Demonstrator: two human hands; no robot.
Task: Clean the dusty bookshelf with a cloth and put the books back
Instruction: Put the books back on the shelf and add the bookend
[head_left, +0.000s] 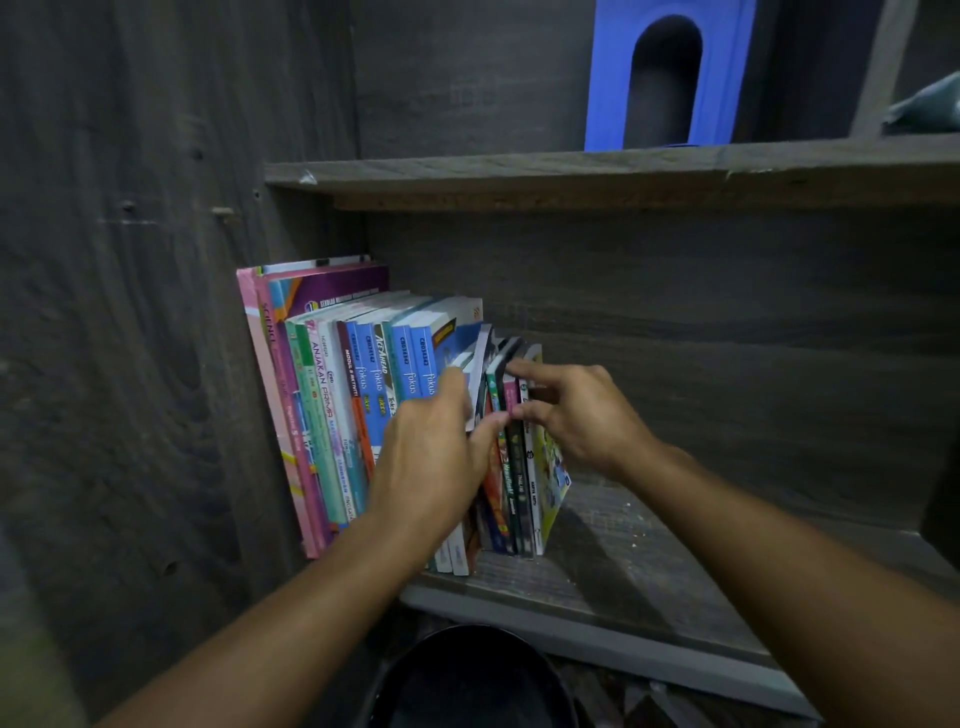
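Where the two hands meet at the right end of the row, the left hand has its fingers and thumb curled round a few pale books, and the right hand pinches the dark-spined books just beside them, forefinger over their top edge and thumb against their spines. Both grips are clamped on books. The left hand and forearm cover the lower spines in the middle of the row, so how many pale books it holds cannot be told. About three dark spines show under the right hand, with one yellow-covered book leaning outward at the end. To the left stand the taller books, roughly a dozen, packed upright against the side wall; their exact number is hard to read. All stand on the lower shelf, whose bare right part carries pale specks. One upper shelf holds one blue object, cut off at the top. One greenish cloth is cut off at the right edge. One dark round shape lies blurred below.
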